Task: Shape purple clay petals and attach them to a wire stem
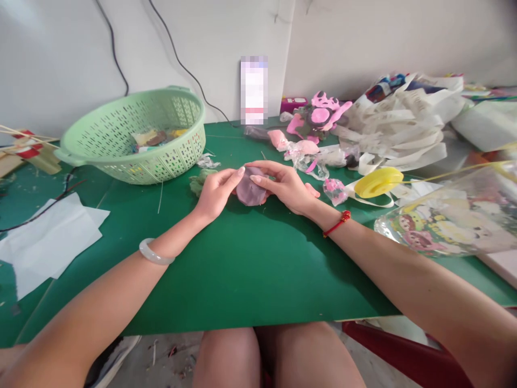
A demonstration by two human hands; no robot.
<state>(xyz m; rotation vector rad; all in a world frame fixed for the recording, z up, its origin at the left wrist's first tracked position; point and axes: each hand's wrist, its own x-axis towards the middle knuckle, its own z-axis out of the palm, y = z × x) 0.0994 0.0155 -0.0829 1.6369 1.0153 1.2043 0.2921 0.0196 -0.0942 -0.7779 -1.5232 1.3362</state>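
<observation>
A rounded, flattened lump of greyish-purple soft clay is held over the middle of the green table. My left hand grips its left edge, the thumb lying along the top. From the other side my right hand pinches it, with the thumb pressed on its upper face and fingers around the far edge. Fingers beneath the clay are mostly hidden. Behind my left hand lies a crumpled grey-green piece, partly covered. A small pink piece sits just past my right hand.
A green plastic basket with wrapped items stands at left, near white paper sheets. A phone leans on the wall. Pink clay figure parts, a yellow ribbon roll and a clear printed bag crowd the right.
</observation>
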